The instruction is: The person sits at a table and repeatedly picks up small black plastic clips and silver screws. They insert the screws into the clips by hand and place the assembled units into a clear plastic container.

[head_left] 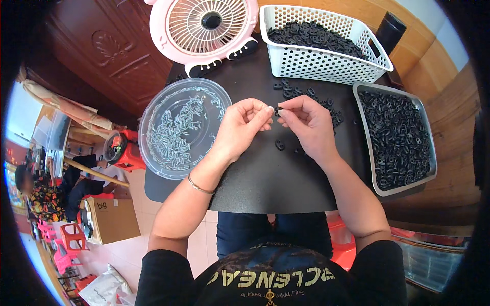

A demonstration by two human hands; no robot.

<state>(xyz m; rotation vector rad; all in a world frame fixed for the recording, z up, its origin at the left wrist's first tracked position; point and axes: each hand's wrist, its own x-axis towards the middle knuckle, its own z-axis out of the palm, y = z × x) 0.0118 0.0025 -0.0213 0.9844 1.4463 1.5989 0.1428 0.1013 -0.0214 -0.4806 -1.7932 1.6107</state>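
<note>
Both hands meet over the middle of the black table, fingertips close together. My right hand pinches a small black plastic piece, mostly covered by the fingertips. Just left of it, my left hand has thumb and forefinger pressed together; whatever it may hold is too small to make out. Several loose black oval pieces with holes lie just beyond and beside the right hand. One black piece sits alone below the fingertips. By my left forearm stands a clear round tub holding many small silvery pieces resembling springs.
A metal tray full of black pieces stands at the right. Behind are a white perforated basket of black pieces, a black cylinder and a pink fan. Off left are a cardboard box and a seated person.
</note>
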